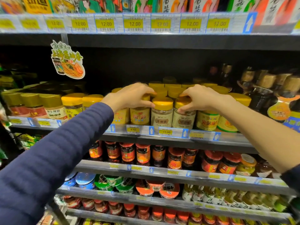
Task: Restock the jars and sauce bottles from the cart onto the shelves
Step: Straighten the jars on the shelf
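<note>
1. Reaching to the middle shelf (170, 137), both arms meet at its front row of yellow-lidded jars. These stand upright with labels facing out, probably so shoppers can read them.
2. The left grip (133, 97) is curled over the lid of a yellow-label jar (140, 116), with fingers on top and thumb at the side. Grasping from above suits a row packed this closely, where there is little room at the sides.
3. The right grip (198, 99) grasps a pale-label jar (183, 120) the same way, with its thumb under the lid's edge.
4. A matching middle jar (162, 114) stands free between the two held ones, just beside each.
5. By my judgement, the held jars are being set down or squared up at the shelf's front edge, above the price tags (166, 132). The cart is out of view.
6. Both pale-label jars are clear and show a beige paste reaching up to the lid. The yellow label hides most of that jar's filling.
7. One shelf below, red-lidded jars (128, 153) hold dark sauce. Dark bottles (259, 98) stand to the right of the yellow-lidded row.
</note>
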Tool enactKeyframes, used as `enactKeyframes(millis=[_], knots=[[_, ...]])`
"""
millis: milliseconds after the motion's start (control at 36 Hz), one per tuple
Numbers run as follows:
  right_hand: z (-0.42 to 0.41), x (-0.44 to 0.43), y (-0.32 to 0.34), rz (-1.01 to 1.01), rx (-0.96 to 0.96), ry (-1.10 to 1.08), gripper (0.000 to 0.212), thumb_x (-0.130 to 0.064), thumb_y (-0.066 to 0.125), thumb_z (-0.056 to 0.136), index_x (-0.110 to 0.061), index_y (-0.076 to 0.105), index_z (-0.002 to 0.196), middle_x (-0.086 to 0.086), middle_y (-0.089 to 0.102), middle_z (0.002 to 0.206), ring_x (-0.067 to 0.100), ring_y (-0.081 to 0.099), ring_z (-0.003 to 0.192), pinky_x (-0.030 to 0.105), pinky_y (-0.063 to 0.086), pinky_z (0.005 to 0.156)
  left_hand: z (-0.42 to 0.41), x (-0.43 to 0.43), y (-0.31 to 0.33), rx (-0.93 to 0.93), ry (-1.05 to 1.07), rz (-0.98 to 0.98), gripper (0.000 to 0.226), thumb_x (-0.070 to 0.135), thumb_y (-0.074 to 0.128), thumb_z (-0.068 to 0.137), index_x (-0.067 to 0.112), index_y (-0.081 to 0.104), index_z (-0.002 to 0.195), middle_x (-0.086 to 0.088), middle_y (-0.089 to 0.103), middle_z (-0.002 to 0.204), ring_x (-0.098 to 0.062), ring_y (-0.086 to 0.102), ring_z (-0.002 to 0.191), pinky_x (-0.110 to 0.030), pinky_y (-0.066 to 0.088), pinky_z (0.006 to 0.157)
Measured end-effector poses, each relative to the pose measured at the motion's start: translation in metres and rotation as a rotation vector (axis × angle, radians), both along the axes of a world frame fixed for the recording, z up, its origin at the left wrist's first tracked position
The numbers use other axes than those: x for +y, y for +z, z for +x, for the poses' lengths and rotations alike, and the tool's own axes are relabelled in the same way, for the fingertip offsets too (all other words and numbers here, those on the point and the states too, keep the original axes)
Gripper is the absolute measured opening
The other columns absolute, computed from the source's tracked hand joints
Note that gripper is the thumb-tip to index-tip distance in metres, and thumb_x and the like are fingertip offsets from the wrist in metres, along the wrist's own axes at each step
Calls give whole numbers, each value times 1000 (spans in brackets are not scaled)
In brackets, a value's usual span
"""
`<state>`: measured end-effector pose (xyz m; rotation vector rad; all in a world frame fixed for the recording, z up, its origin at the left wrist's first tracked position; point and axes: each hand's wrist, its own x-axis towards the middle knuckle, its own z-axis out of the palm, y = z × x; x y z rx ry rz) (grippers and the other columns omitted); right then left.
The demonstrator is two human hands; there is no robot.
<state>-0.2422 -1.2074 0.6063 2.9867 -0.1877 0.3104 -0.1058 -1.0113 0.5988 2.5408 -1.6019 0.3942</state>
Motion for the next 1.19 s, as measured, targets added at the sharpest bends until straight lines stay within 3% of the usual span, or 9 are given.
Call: enactKeyframes(millis=[194, 333, 472, 694, 889, 1194], knots=[[25, 37, 13, 226, -73, 141, 69, -49, 66, 76, -10, 50, 131, 11, 55, 133, 26, 53, 119, 37, 50, 94, 19, 66, 6, 74, 186, -90, 57, 48, 61, 83, 21, 51, 133, -8, 55, 130, -27, 51, 119, -47, 45, 98], [53, 67, 8, 238, -54, 157, 75, -49, 68, 75, -8, 46, 135, 12, 51, 136, 28, 51, 122, 38, 47, 95, 32, 92, -2, 114, 258, -96, 61, 45, 64, 83, 17, 49, 134, -9, 55, 129, -28, 52, 117, -45, 44, 97], [75, 84, 8, 242, -6, 128, 79, -48, 68, 76, -10, 40, 139, 13, 44, 141, 29, 44, 128, 36, 43, 97, 49, 99, -2, 216, 215, -79, 68, 55, 63, 78, 24, 46, 137, -2, 53, 134, -22, 51, 121, -44, 45, 100], [93, 97, 5, 258, 48, -33, 90, -57, 68, 71, -12, 35, 141, 11, 36, 145, 28, 39, 131, 36, 41, 99, 82, 94, 5, 311, 169, 6, 86, 59, 67, 72, 27, 32, 144, -2, 38, 147, -25, 39, 133, -44, 39, 108], [94, 101, 3, 302, 29, -115, 91, -56, 72, 66, -15, 39, 140, 7, 36, 144, 26, 36, 132, 33, 39, 98, 98, 94, -6, 375, 128, -67, 89, 60, 71, 66, 20, 42, 139, -2, 44, 143, -20, 44, 129, -33, 41, 103], [88, 103, 1, 302, 14, -122, 81, -53, 71, 69, -18, 44, 137, 7, 39, 140, 25, 37, 129, 33, 39, 97, 100, 94, -12, 342, 97, -137, 91, 66, 71, 60, 18, 48, 134, -3, 49, 136, -21, 48, 122, -40, 45, 101]])
